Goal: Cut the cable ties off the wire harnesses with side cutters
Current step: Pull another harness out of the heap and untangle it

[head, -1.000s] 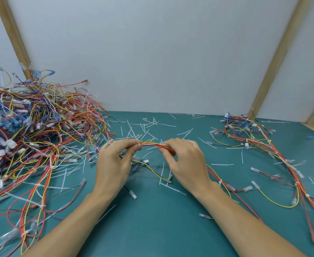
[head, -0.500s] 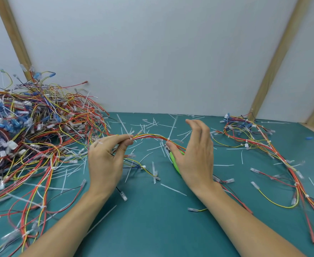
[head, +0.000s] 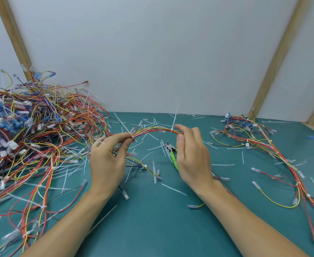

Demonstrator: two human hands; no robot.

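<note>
On the far left of the green mat (head: pixel 152 229) a big heap of tangled harnesses (head: pixel 32 138) spills toward the middle. Just right of it, the left hand (head: pixel 108 160) pinches one wire harness (head: pixel 152 129) between thumb and curled fingers, right at a white cable tie (head: pixel 132 135). From there the harness arches up and across to the right hand (head: pixel 191 154), whose fingers stand nearly straight and loosely spread, their tips touching the bundle beside a second cable tie (head: pixel 172 129) with its tail sticking up. This hand grips nothing. Under its palm, on the mat, lie the side cutters (head: pixel 172 153) with a green handle, partly hidden. Cut tie scraps (head: pixel 173 189) litter the middle, and a smaller spread of harnesses (head: pixel 254 141) lies at the right.

The harness looks light and limp; it sags wherever it is not held, so it probably wants a hold close beside each tie to keep that stretch taut. The thin wires look easy to nick, while the ties look stiff and springy. The cutters are best taken by the handle.
</note>
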